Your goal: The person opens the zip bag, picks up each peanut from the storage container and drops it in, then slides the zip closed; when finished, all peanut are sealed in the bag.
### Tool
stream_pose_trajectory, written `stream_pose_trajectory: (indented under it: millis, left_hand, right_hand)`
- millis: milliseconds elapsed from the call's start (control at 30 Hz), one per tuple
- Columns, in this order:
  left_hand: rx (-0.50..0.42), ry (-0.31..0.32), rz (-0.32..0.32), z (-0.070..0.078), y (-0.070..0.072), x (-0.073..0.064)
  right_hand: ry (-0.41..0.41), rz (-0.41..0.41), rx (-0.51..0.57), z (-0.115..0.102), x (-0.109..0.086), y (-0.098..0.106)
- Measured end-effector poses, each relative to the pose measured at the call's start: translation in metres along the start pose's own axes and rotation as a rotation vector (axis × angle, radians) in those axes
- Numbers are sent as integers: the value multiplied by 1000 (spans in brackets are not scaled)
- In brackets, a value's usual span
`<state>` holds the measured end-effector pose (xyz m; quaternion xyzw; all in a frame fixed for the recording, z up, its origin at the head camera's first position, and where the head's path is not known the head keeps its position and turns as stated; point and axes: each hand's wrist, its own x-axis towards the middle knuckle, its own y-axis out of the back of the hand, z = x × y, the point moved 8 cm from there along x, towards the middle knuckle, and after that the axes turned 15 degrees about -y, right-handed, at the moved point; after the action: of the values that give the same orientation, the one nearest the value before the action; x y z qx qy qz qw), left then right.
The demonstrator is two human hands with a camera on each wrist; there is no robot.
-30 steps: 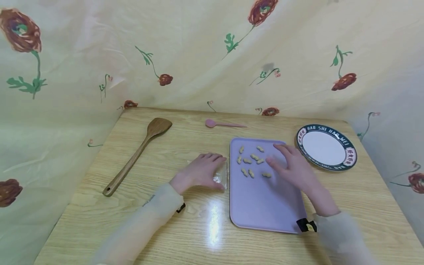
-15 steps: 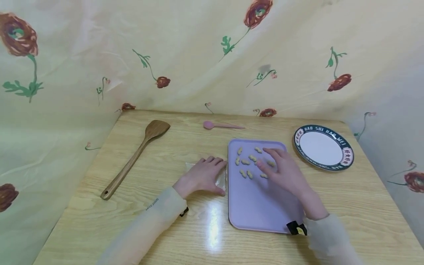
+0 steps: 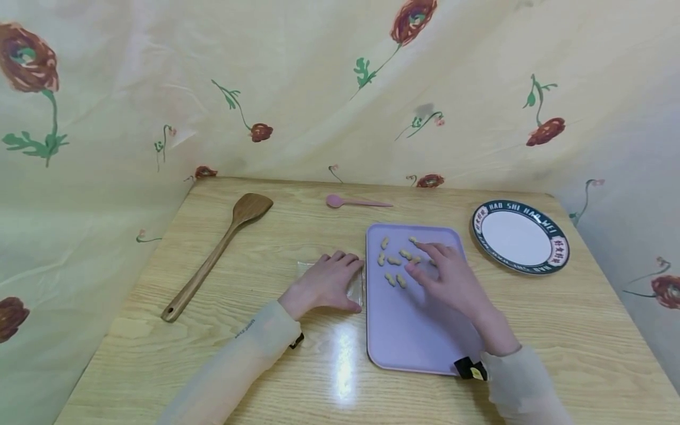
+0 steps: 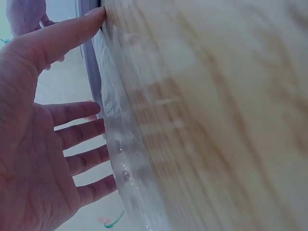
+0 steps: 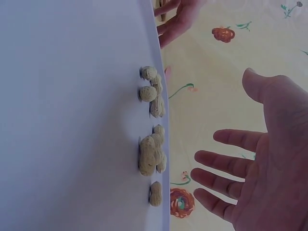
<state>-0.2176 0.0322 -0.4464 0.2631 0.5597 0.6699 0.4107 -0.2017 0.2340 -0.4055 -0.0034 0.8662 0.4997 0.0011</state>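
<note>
On the lilac tray [image 3: 404, 336] lie several unshelled peanuts [image 3: 394, 260], grouped toward its far left part. Over them hovers my right hand [image 3: 451, 283], fingers spread and nothing held; its fingertips partly cover the peanuts at the right of the group. In the right wrist view a gap shows between that hand and the peanuts [image 5: 147, 156]. Left of the tray, a clear plastic bag [image 3: 357, 290] lies flat on the table. My left hand [image 3: 324, 284] rests on it with extended fingers, hiding most of it; the left wrist view shows the fingertips touching the bag [image 4: 134, 178].
A wooden spatula [image 3: 218, 254] lies at the left of the wooden table [image 3: 265, 366]. Behind the tray is a pink spoon [image 3: 336, 201]. A white plate with a dark green lettered rim [image 3: 559, 251] stands at the right. Flowered cloth [image 3: 319, 88] hangs behind the table.
My right hand has moved left and slightly lower in the head view, over the peanuts, now covering some at the right. The left hand stays on the bag.
</note>
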Motion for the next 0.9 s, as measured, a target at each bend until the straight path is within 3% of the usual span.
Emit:
stream_pose_trajectory:
  millis: [400,900]
  left_hand:
    - [7,-10,-1,0,0,2]
    - [-44,-28,5,-3,1,8]
  right_hand:
    - [12,-27,-4,-2,0,-14]
    - [11,-24,2,-6,0,-18]
